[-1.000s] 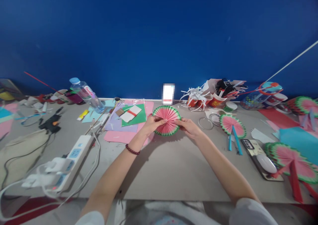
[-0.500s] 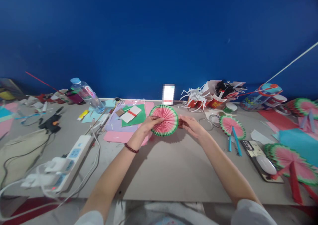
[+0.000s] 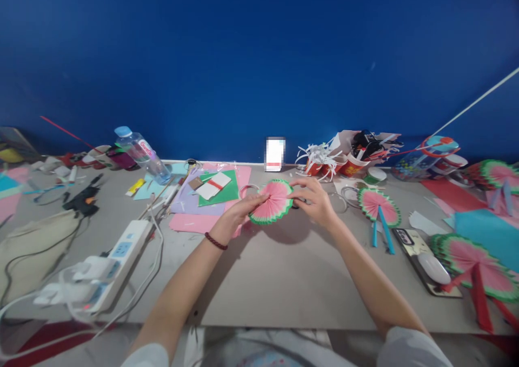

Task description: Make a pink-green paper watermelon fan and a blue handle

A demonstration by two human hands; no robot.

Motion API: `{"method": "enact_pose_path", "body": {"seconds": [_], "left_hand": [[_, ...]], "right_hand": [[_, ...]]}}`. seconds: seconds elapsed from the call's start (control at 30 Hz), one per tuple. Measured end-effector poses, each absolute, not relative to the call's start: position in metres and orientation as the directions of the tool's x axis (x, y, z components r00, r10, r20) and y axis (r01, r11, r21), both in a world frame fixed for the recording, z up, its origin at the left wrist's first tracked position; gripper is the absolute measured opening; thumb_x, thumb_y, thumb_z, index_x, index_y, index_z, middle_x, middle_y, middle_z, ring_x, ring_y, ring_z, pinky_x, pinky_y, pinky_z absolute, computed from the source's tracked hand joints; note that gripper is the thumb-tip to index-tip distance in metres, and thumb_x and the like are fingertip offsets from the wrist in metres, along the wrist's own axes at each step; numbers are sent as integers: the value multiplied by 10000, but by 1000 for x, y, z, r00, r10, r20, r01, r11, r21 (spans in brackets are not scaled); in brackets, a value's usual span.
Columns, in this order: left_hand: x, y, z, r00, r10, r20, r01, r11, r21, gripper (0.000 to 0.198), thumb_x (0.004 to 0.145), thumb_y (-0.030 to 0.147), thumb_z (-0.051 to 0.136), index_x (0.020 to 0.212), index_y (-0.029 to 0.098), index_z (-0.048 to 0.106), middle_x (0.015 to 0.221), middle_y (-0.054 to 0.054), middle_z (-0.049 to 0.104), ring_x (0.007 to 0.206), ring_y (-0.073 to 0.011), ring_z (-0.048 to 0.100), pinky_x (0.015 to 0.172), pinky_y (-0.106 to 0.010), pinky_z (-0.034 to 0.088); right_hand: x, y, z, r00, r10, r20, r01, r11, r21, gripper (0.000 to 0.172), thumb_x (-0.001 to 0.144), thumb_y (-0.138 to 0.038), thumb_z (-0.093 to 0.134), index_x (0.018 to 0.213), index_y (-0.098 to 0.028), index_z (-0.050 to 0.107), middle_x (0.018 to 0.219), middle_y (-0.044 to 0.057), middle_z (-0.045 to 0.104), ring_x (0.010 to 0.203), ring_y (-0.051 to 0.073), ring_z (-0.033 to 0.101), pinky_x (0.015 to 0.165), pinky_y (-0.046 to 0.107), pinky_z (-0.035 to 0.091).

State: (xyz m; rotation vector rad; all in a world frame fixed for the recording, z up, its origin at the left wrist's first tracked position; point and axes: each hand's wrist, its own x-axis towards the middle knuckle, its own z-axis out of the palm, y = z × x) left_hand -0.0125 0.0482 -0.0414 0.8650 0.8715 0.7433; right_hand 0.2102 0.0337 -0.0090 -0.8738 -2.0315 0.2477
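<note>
A round pleated paper fan point(image 3: 272, 206), pink with a pale band and a green scalloped edge, is held up above the middle of the table. My left hand point(image 3: 248, 206) pinches it from the left, thumb across its front near the centre. At its right rim is my right hand point(image 3: 311, 198), with fingertips closed on the upper right edge. The fan's back and the fingers behind it are hidden. Behind the fan's upper left, a thin ring point(image 3: 248, 187) shows on the table.
Several finished fans, one with blue handles point(image 3: 380, 207) and one with red point(image 3: 478, 264), lie to the right, near a phone with a mouse point(image 3: 433, 268). At left are a power strip point(image 3: 121, 256), glue gun point(image 3: 85, 198) and bottle point(image 3: 146, 155). Paper cups point(image 3: 352, 167) stand behind.
My right hand has moved left and up onto the fan's right edge, where it was beside it before. The fan has turned and tilted, and sits slightly lower and to the right.
</note>
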Motion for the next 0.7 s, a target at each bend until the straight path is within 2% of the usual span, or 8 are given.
{"method": "enact_pose_path", "body": {"seconds": [0.07, 0.17, 0.2, 0.27, 0.4, 0.5, 0.6, 0.7], "left_hand": [[-14, 47, -37, 483, 809, -336, -41, 404, 914, 410, 698, 537, 677, 752, 132, 706, 721, -74, 686, 647, -159, 613, 631, -270, 462], [-24, 50, -27, 539, 766, -350, 234, 263, 936, 531, 748, 622, 556, 599, 127, 680, 562, -88, 639, 517, -168, 575, 531, -282, 428], [-28, 51, -23, 535, 772, -344, 254, 241, 937, 535, 742, 619, 563, 556, 128, 665, 531, -91, 625, 496, -169, 564, 511, -280, 415], [-36, 52, -15, 500, 825, -263, 228, 168, 959, 474, 721, 576, 620, 544, 137, 652, 529, -72, 618, 513, -157, 561, 535, -266, 423], [-39, 50, -4, 508, 854, -113, 40, 108, 993, 463, 798, 573, 529, 812, 145, 705, 757, -78, 691, 726, -177, 623, 693, -271, 470], [-29, 45, -3, 531, 840, -114, -48, 164, 985, 491, 796, 592, 518, 874, 143, 699, 838, -82, 694, 784, -183, 628, 727, -280, 477], [-17, 39, -8, 452, 878, -158, -34, 194, 980, 385, 651, 474, 740, 838, 141, 689, 807, -62, 690, 752, -181, 633, 698, -274, 486], [-9, 36, -13, 413, 881, -233, -31, 269, 963, 345, 599, 399, 797, 765, 124, 672, 761, -69, 683, 699, -177, 638, 671, -283, 495]], "right_hand": [[210, 31, -4, -341, 686, 643, 469, 717, -516, 162, 829, -199, 573, 819, -272, 717, 969, 51, 680, 977, 229, 568, 902, 432, 437], [211, 28, 3, -270, 766, 583, 420, 639, -644, 127, 826, -252, 592, 815, -252, 719, 916, 57, 699, 937, 225, 597, 887, 414, 449], [212, 27, 4, -243, 801, 547, 404, 596, -694, 126, 820, -280, 602, 809, -242, 721, 899, 59, 702, 914, 224, 607, 866, 401, 459], [212, 25, 6, -181, 881, 437, 372, 473, -799, 159, 799, -339, 621, 796, -219, 726, 836, 58, 704, 831, 214, 624, 788, 365, 481], [211, 21, 5, -125, 984, 127, 280, 158, -947, 262, 735, -433, 667, 778, -184, 736, 732, 40, 700, 674, 177, 612, 653, 304, 471], [209, 23, 2, -121, 992, -17, 227, 11, -974, 299, 700, -466, 689, 758, -178, 743, 724, 31, 707, 660, 166, 608, 665, 296, 464], [209, 27, -3, -146, 982, -118, 177, -91, -980, 320, 656, -475, 724, 782, -181, 751, 760, 33, 722, 686, 171, 625, 707, 302, 473], [211, 31, -8, -183, 969, -166, 123, -145, -982, 366, 654, -515, 718, 793, -177, 751, 744, 37, 721, 677, 171, 633, 723, 306, 481]]}}
